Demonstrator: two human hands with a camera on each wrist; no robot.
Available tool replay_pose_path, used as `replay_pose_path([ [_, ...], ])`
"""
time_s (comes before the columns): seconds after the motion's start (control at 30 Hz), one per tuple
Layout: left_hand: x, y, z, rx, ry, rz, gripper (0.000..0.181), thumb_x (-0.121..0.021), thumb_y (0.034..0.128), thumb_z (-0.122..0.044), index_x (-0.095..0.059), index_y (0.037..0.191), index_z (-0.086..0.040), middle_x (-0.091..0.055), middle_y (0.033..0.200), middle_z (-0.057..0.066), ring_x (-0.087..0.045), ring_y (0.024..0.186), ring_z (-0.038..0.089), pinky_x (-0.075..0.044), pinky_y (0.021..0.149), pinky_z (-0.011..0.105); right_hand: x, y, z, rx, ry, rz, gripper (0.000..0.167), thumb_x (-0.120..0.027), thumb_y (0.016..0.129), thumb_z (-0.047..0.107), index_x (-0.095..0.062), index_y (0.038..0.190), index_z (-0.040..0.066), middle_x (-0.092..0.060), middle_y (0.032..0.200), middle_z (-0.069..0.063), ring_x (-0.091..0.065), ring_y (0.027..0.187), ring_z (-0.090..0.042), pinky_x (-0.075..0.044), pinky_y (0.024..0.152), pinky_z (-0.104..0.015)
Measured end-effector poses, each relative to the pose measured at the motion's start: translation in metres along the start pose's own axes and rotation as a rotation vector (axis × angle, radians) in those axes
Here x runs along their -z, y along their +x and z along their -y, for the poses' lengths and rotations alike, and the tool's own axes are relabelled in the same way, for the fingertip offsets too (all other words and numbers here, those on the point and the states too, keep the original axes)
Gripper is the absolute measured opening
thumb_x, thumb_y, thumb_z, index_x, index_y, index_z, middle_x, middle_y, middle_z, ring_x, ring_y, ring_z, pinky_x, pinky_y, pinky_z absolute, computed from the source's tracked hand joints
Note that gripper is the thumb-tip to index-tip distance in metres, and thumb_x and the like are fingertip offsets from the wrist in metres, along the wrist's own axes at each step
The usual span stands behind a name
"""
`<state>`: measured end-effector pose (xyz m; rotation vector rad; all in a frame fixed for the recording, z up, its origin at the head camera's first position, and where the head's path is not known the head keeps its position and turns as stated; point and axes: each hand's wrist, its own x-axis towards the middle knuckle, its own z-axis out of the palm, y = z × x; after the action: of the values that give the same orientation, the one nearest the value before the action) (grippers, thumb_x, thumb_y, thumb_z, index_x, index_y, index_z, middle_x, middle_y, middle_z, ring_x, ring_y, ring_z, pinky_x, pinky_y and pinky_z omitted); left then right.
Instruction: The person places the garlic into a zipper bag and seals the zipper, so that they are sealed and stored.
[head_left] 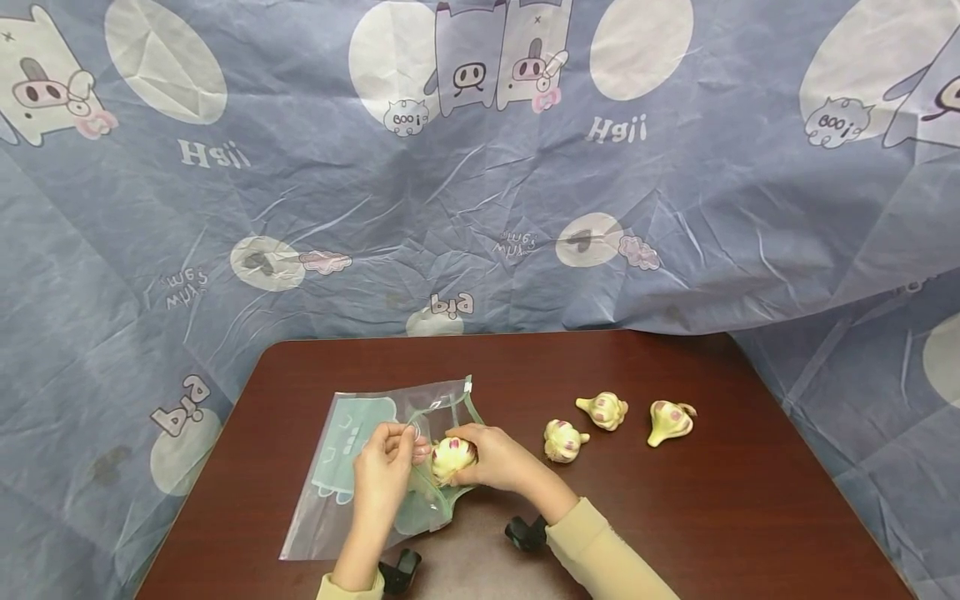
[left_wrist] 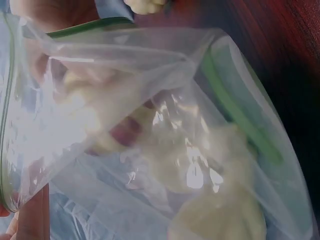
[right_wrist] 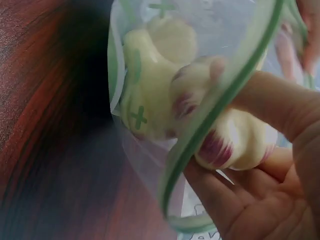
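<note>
My right hand (head_left: 498, 458) grips a garlic bulb (head_left: 453, 457), pale with purple patches, at the mouth of a clear zip bag (head_left: 315, 517). In the right wrist view, fingers and thumb curl round this bulb, partly inside the green-edged opening (right_wrist: 215, 110). My left hand (head_left: 384, 471) pinches the bag's rim on the other side of the mouth. Through the plastic, the right wrist view shows more garlic (right_wrist: 150, 90) inside; how many bulbs cannot be made out. Glare on the plastic blurs the contents in the left wrist view.
To the right on the brown table (head_left: 720, 517) lie three loose garlic bulbs: one nearest the hand (head_left: 562, 441), one behind it (head_left: 604, 411) and one farthest right (head_left: 670, 422). A blue patterned sheet (head_left: 420, 217) hangs behind the table.
</note>
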<state>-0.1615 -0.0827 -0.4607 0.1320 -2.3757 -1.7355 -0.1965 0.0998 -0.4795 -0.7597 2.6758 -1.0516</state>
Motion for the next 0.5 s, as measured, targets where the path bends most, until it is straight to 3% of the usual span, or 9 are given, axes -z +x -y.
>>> replay_pose_path([
  [0.23,-0.001,-0.002,-0.004,-0.022,0.012,0.02,0.016,-0.059,0.0992,-0.013,-0.063,0.1,0.002,-0.076,0.087,0.016,-0.075,0.072,0.019,-0.058,0.066,0.019,-0.015,0.011,0.01,-0.008,-0.074,0.057,0.057,-0.083,0.072,0.01,-0.063,0.125,0.007,-0.065,0.116,-0.005,-0.057,0.086,-0.007,-0.048,0.07,-0.018],
  [0.4,-0.002,-0.004,-0.006,-0.016,0.002,0.041,0.018,-0.059,0.0997,-0.016,-0.063,0.101,0.002,-0.076,0.088,0.014,-0.075,0.073,0.02,-0.058,0.066,0.019,-0.025,0.017,0.011,0.07,-0.128,0.024,0.045,-0.078,0.069,0.003,-0.065,0.111,0.009,-0.065,0.1,0.0,-0.05,0.076,-0.005,-0.043,0.064,-0.016],
  [0.5,-0.002,-0.005,-0.007,-0.01,-0.013,0.053,0.02,-0.059,0.0999,-0.017,-0.062,0.102,0.002,-0.076,0.088,0.014,-0.075,0.076,0.022,-0.059,0.068,0.02,-0.031,0.02,0.01,0.073,-0.149,0.014,0.036,-0.077,0.07,0.002,-0.065,0.102,0.01,-0.063,0.092,0.003,-0.047,0.075,-0.006,-0.042,0.066,-0.017],
])
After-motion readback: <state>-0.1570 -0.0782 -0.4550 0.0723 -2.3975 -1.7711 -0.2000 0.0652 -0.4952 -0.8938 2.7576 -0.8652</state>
